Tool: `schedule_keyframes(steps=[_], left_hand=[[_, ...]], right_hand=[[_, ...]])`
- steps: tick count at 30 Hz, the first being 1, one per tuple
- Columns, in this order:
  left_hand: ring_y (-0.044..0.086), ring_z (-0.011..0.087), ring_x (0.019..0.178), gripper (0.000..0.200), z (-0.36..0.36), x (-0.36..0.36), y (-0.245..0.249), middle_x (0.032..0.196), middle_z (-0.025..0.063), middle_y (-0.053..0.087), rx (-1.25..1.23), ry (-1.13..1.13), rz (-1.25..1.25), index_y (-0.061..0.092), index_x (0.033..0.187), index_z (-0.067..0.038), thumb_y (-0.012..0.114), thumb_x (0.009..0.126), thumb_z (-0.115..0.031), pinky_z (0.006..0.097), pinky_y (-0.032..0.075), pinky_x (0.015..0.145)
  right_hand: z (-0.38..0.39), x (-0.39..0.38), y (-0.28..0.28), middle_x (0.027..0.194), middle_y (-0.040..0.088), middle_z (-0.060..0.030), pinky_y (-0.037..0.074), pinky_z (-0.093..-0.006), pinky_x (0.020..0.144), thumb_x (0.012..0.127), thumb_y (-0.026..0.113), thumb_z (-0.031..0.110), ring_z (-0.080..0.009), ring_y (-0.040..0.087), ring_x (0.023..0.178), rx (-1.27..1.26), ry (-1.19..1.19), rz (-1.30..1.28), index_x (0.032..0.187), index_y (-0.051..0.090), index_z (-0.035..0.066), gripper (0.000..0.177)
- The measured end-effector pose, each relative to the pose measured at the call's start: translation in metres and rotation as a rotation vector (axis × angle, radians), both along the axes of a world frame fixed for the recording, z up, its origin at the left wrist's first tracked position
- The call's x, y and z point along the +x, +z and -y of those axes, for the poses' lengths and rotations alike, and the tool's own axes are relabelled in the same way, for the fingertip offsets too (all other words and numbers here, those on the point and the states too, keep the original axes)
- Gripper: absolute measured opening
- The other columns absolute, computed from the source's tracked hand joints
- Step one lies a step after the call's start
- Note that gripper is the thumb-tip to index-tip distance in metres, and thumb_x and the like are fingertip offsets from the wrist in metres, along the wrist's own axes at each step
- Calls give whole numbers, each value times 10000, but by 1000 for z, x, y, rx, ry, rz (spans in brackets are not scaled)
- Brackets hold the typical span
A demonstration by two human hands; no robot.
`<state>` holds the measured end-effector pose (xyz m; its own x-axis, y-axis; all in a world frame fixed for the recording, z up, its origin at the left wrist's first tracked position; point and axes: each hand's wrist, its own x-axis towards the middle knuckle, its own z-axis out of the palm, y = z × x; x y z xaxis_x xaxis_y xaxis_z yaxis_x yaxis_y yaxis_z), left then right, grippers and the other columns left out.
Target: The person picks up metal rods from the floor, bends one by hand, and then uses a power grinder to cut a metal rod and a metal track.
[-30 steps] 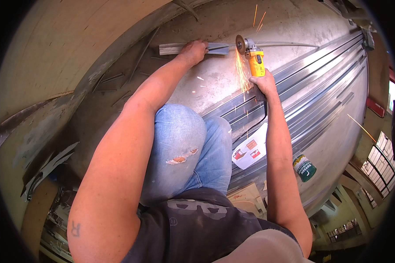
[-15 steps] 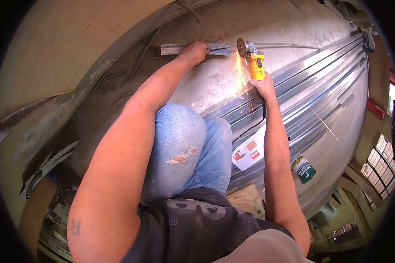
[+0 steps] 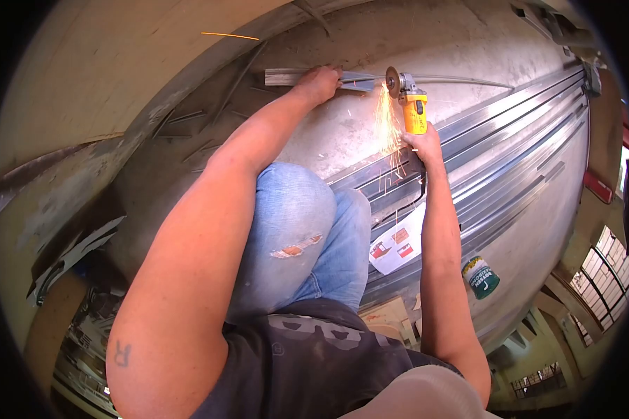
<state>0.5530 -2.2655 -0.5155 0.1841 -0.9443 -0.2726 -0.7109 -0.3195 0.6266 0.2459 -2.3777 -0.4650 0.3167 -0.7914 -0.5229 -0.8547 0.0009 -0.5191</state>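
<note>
My right hand (image 3: 426, 144) is wrapped round the rear of a yellow angle grinder (image 3: 415, 115). Its brown disc (image 3: 393, 82) stands upright against a thin metal bar (image 3: 461, 79), and orange sparks (image 3: 386, 122) stream down toward me. To the left of the disc, my left hand (image 3: 320, 85) is closed over the bar, on top of short metal strips (image 3: 281, 77) that poke out on both sides of it. Exactly how the fingers grip the bar is partly hidden. The grinder's black cord (image 3: 422, 188) runs down beside my right forearm.
Long shiny metal channels (image 3: 496, 129) lie side by side across the floor at right. A printed paper sheet (image 3: 398, 241) rests on them near my knees. A green can (image 3: 481, 277) stands at lower right. Metal offcuts (image 3: 186, 118) are scattered at left, near a curved wooden panel (image 3: 112, 70).
In the view, both hands, the grinder and the bar have shifted slightly right, with the grinder also a little lower. Sparks continue; one bright streak now shows at upper left.
</note>
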Motion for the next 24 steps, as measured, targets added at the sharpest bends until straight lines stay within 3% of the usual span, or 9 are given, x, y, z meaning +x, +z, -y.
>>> schedule_keyframes(steps=[4, 24], left_hand=[[570, 364, 1048, 222, 1, 0, 7, 1090, 174, 610, 39, -13, -7, 627, 1029, -39, 562, 893, -202, 448, 454, 899], [575, 363, 1034, 223, 1, -1, 1, 1089, 166, 607, 42, -16, 30, 623, 1037, -51, 564, 895, -212, 445, 468, 887]], right_hand=[[2, 1, 0, 901, 668, -183, 520, -370, 735, 580, 781, 247, -285, 663, 816, 8, 26, -90, 1026, 580, -45, 569], [3, 4, 4, 891, 668, -169, 522, -355, 728, 595, 763, 239, -270, 663, 806, 9, 15, -22, 1018, 581, -41, 539]])
